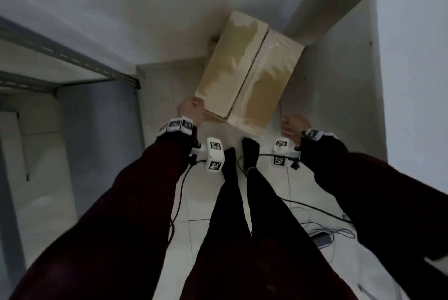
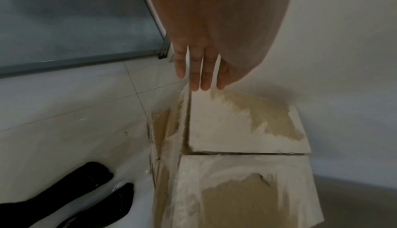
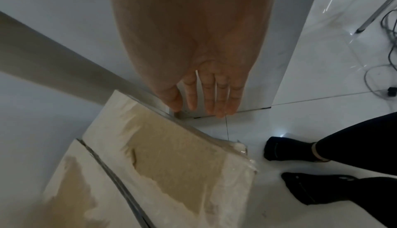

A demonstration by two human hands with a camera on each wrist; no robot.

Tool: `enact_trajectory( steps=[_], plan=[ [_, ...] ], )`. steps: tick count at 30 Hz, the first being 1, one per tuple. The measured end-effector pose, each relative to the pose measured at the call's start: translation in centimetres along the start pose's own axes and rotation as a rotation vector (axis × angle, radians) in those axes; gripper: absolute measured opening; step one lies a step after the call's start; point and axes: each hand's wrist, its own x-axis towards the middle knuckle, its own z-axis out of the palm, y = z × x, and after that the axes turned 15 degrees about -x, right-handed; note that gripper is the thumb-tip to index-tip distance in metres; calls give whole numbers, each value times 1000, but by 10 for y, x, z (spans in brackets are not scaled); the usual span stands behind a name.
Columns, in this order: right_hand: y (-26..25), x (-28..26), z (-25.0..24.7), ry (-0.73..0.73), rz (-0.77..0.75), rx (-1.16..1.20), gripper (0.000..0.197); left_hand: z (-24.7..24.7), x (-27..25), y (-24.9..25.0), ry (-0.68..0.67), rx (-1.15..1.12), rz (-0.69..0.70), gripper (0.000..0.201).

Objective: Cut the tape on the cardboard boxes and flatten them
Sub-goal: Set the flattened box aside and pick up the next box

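The cardboard box (image 1: 247,76) stands on the floor (image 1: 194,207) in a corner by my feet, flaps closed with a slit along the middle seam, so I judge flattening is still ahead. My left hand (image 1: 190,109) reaches its near corner with straight fingers, my right hand (image 1: 294,126) hangs relaxed beside it, both empty. Whether tape remains I cannot tell; no cutter shows.

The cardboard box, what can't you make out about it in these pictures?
- Cardboard box: whether tape still spans its centre seam; all views are dim and soft.
- Its contents: closed flaps hide them.
- Its far left corner in the head view: hidden behind the box.
- Whether the left hand touches it: blurred.
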Motion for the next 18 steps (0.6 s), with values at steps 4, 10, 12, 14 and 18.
enact_trajectory(
  steps=[4,10,12,14,18],
  plan=[
    [-31,26,22,18,32,31,29,16,33,23,84,54,82,33],
    [-39,54,44,-80,17,82,71,40,64,25,-10,141,-49,75],
    [-35,57,45,-67,-1,160,60,40,64,27,18,165,-89,86],
    [-27,54,41,-42,-80,157,59,37,58,30,24,202,-120,91],
    [-18,21,25,15,-228,108,52,29,19,38,95,217,-20,74]
  ],
)
